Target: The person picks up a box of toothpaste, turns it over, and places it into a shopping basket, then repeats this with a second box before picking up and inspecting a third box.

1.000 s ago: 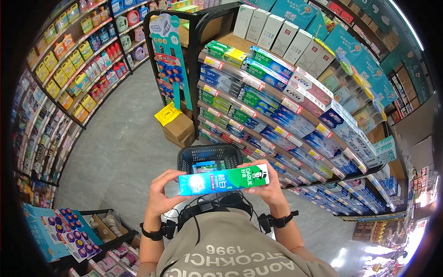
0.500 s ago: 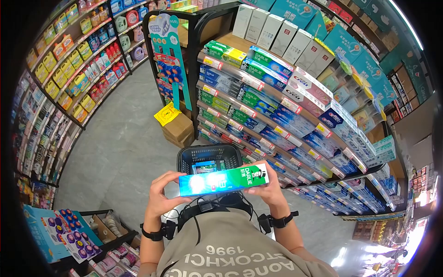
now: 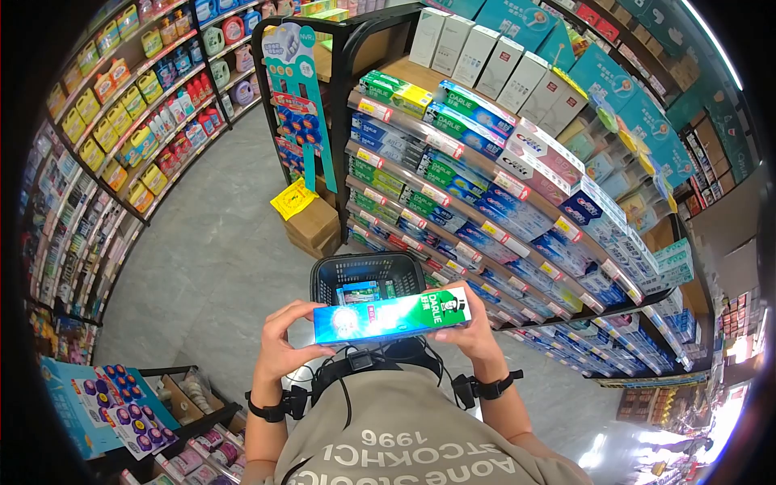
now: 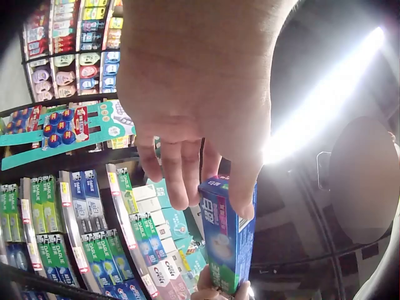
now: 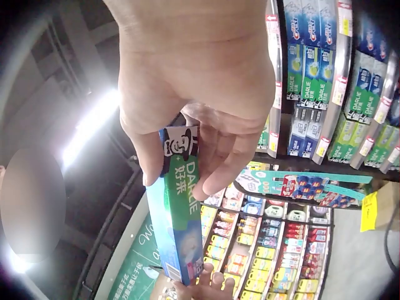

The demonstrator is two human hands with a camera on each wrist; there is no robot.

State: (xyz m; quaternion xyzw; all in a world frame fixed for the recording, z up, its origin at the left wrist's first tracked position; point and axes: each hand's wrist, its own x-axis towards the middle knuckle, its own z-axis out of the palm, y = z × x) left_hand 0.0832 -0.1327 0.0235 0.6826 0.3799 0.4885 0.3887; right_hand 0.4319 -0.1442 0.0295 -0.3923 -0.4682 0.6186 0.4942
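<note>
A blue and green toothpaste box [image 3: 388,318] is held level in front of the body, above the near edge of a black basket [image 3: 325,279]. The left hand [image 3: 284,338] grips its blue end, thumb on the near side. At the green end with the hatted figure, the right hand [image 3: 470,327] pinches the box. In the left wrist view, thumb and fingers of the left hand [image 4: 194,106] are around one end of the box [image 4: 226,240]. The right wrist view has the right hand [image 5: 200,94] holding the box [image 5: 177,206] between thumb and fingers.
Shelves of toothpaste boxes [image 3: 453,174] stand ahead and to the right. Cardboard boxes [image 3: 314,226] with a yellow sign sit on the floor beyond the basket. Bottle shelves [image 3: 133,105] line the left side. A display bin [image 3: 190,400] is at lower left, and small blue boxes [image 3: 360,292] lie in the basket.
The box has tilted slightly, and the bright glare on its upper face has shifted and covers part of the print. Both hands keep their grip in nearly the same place.
</note>
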